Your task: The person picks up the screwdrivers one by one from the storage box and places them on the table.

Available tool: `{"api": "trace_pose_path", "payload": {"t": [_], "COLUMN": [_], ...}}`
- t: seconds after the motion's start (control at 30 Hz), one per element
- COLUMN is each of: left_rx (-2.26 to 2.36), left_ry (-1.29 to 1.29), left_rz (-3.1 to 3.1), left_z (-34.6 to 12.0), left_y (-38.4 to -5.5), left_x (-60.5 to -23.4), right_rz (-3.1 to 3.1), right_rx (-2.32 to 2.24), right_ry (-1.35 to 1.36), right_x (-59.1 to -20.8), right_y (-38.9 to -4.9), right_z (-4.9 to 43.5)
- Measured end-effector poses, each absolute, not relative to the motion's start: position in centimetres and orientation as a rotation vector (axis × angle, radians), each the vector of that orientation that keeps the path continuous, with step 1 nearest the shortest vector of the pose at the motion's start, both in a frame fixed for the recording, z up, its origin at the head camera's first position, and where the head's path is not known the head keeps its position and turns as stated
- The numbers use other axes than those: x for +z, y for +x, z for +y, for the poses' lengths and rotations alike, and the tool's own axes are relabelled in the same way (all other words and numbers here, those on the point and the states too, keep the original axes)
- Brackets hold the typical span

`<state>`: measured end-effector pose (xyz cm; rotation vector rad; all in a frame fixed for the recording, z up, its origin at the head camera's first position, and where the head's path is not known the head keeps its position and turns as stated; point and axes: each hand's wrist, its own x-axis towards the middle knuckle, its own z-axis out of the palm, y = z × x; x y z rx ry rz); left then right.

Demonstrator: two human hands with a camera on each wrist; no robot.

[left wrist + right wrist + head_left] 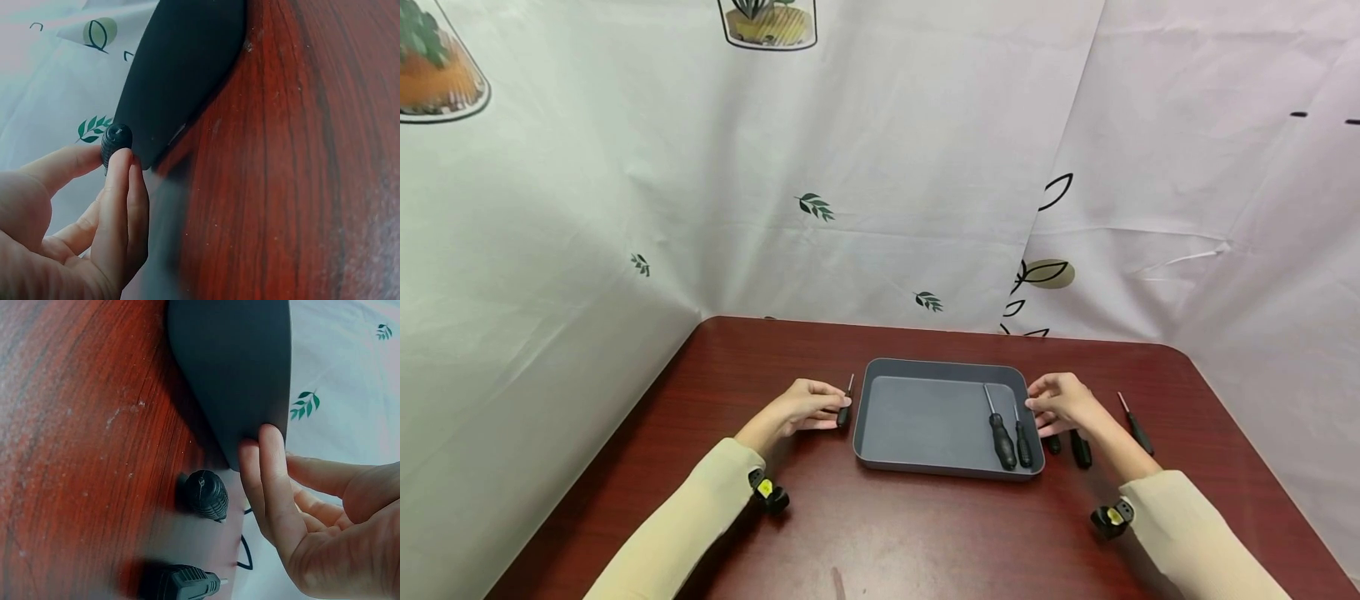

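Note:
My left hand (805, 406) pinches a small black-handled screwdriver (843, 414) just left of the grey tray (925, 468). In the left wrist view, the rounded butt of its handle (117, 134) shows between thumb and fingers, close to the tray wall (187, 69). On the tray's other side, my right hand (1062, 402) grips the right wall, two fingers against the outside and the thumb at the rim. Inside the tray, at its right end, lie a larger screwdriver (1002, 442) and a slimmer screwdriver (1023, 446), both with black handles.
Right of the tray, two black handles (1081, 450) (1053, 444) lie partly hidden by my right hand and wrist. Farther right is another screwdriver (1137, 429). The reddish-brown table (910, 533) meets a printed white cloth (865, 250) at its back edge.

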<state>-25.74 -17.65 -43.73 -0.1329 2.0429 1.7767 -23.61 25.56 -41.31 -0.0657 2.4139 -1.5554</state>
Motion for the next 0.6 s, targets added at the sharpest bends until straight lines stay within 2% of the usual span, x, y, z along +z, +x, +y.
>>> {"api": "trace_pose_path", "payload": {"t": [0.6], "left_rx": [1.738], "left_ry": [-0.194], "left_rz": [2.127], "left_z": [-17.91], "left_y": [-25.98], "left_x": [-44.43], "right_rz": [2.420], "right_rx": [-1.534], "right_ry": [-0.052], "right_x": [-41.28], "right_y": [-23.72], "right_z": [25.59]}}
